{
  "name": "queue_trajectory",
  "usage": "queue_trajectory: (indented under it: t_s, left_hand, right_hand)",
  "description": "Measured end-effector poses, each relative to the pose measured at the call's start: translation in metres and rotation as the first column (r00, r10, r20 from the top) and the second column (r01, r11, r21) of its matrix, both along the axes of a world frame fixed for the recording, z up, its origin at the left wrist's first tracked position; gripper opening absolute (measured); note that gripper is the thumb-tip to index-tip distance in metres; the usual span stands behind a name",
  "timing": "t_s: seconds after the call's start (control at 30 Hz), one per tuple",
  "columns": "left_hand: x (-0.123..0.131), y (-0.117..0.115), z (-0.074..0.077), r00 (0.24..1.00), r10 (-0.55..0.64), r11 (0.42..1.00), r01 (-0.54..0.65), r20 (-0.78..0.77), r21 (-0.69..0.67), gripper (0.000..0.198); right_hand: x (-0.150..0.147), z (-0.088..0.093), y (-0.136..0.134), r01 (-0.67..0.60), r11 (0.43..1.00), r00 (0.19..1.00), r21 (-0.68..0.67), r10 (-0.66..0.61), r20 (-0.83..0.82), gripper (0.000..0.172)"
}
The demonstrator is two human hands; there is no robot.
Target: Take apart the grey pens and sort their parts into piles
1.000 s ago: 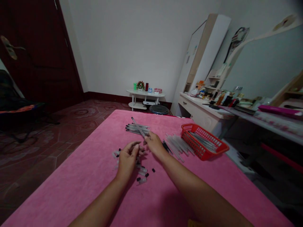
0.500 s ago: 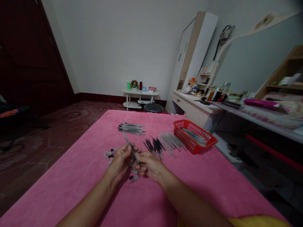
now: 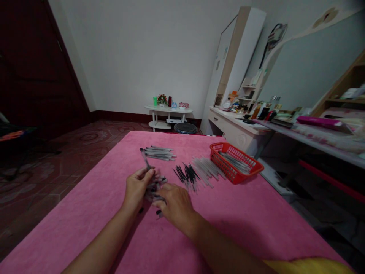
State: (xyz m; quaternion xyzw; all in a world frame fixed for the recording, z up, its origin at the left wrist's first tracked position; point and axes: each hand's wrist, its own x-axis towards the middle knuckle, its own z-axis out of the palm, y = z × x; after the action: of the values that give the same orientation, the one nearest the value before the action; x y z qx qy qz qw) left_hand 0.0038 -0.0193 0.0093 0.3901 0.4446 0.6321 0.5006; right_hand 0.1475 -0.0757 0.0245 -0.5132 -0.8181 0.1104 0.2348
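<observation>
My left hand (image 3: 137,186) is closed on a grey pen (image 3: 145,158) that sticks up and away from it. My right hand (image 3: 173,203) lies knuckles up beside it, its fingers curled down onto a small heap of clear pen caps (image 3: 155,186) on the pink cloth (image 3: 236,217); what its fingertips hold is hidden. Farther off lies a bundle of finished pens (image 3: 159,153). To the right are black refills (image 3: 186,174) and clear pen barrels (image 3: 207,169).
A red plastic basket (image 3: 234,163) with pens in it stands at the cloth's right edge. Beyond are a dressing table (image 3: 242,127) with bottles, a small white side table (image 3: 168,114), a dark door (image 3: 34,68) at left and tiled floor.
The pen has passed from both hands to my left hand alone, tilted up to the left. My right hand has dropped onto the heap of caps. The view shifted slightly.
</observation>
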Motion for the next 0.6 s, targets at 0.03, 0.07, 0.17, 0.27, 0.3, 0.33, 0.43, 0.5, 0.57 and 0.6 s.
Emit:
queue_trajectory:
  t_s: [0.03, 0.07, 0.17, 0.27, 0.3, 0.33, 0.43, 0.5, 0.57, 0.6]
  left_hand:
    - [0.001, -0.002, 0.0, 0.996, 0.004, 1.0, -0.002, -0.093, 0.022, 0.04]
    - [0.002, -0.003, -0.001, 0.981, 0.018, 0.999, -0.008, -0.194, 0.051, 0.039]
    - [-0.003, -0.002, -0.007, 0.865, 0.105, 0.98, -0.006, -0.49, 0.2, 0.029]
    - [-0.011, -0.001, -0.012, 0.637, 0.211, 0.936, 0.087, -0.742, 0.341, 0.026]
    - [-0.012, -0.001, -0.013, 0.549, 0.243, 0.923, 0.124, -0.8, 0.365, 0.027]
    - [-0.013, -0.001, -0.013, 0.467, 0.268, 0.912, 0.158, -0.842, 0.378, 0.028]
    - [-0.014, -0.003, -0.014, 0.294, 0.321, 0.887, 0.241, -0.9, 0.395, 0.029]
    - [-0.014, -0.003, -0.014, 0.224, 0.345, 0.872, 0.282, -0.911, 0.4, 0.029]
    - [-0.014, -0.003, -0.015, 0.174, 0.37, 0.862, 0.302, -0.913, 0.407, 0.029]
    - [-0.014, -0.003, -0.015, 0.152, 0.377, 0.86, 0.308, -0.914, 0.406, 0.029]
  right_hand:
    - [0.001, 0.0, 0.001, -0.008, 1.0, 1.0, 0.012, 0.009, -0.03, 0.022]
    - [0.003, 0.001, 0.003, -0.009, 1.0, 0.997, 0.017, 0.01, -0.073, 0.024]
    - [0.013, 0.0, 0.013, 0.059, 0.998, 0.962, -0.028, -0.065, -0.264, 0.018]
    - [0.027, -0.001, 0.028, 0.109, 0.98, 0.838, -0.164, -0.179, -0.516, 0.028]
    - [0.031, -0.001, 0.033, 0.095, 0.975, 0.784, -0.199, -0.196, -0.588, 0.03]
    - [0.035, 0.0, 0.037, 0.075, 0.972, 0.738, -0.222, -0.204, -0.643, 0.032]
    - [0.043, 0.0, 0.044, 0.059, 0.971, 0.689, -0.232, -0.208, -0.694, 0.034]
    - [0.045, -0.001, 0.046, 0.082, 0.973, 0.712, -0.217, -0.209, -0.67, 0.035]
    - [0.047, -0.002, 0.046, 0.103, 0.974, 0.744, -0.201, -0.21, -0.635, 0.036]
    - [0.048, -0.003, 0.047, 0.109, 0.974, 0.759, -0.197, -0.209, -0.617, 0.034]
